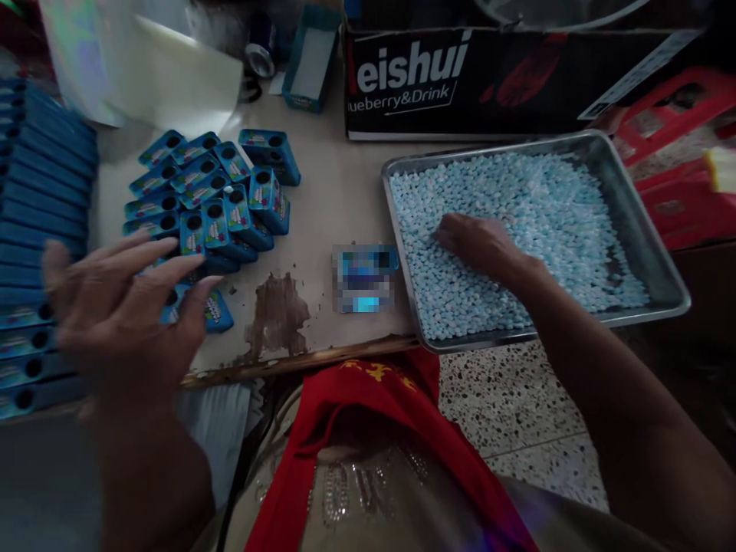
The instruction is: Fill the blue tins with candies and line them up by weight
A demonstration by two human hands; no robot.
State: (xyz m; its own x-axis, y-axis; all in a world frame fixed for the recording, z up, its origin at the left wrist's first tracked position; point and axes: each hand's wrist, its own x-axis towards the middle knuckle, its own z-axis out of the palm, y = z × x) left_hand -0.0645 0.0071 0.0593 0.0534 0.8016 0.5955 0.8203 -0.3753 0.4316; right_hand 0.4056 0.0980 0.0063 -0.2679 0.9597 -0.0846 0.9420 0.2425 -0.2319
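Observation:
My left hand [129, 307] is spread over the left part of the table, its fingers apart, above the lower end of a group of small blue boxes [198, 172] with round dark holes. My right hand [480, 245] reaches into a metal tray [670, 280] of small pale blue pieces [534, 199]. Its fingertips are down among the pieces, and what they hold, if anything, is hidden. Between the hands, near the tray's left edge, lies a small blue item [365, 277] whose surface is blurred out.
Stacked blue boxes [43, 192] line the far left. A black carton [471, 84] stands behind the tray, with an open teal box [310, 61] and a can [261, 50] beside it. Red plastic [678, 199] is at the right. The table's front edge [299, 359] is worn.

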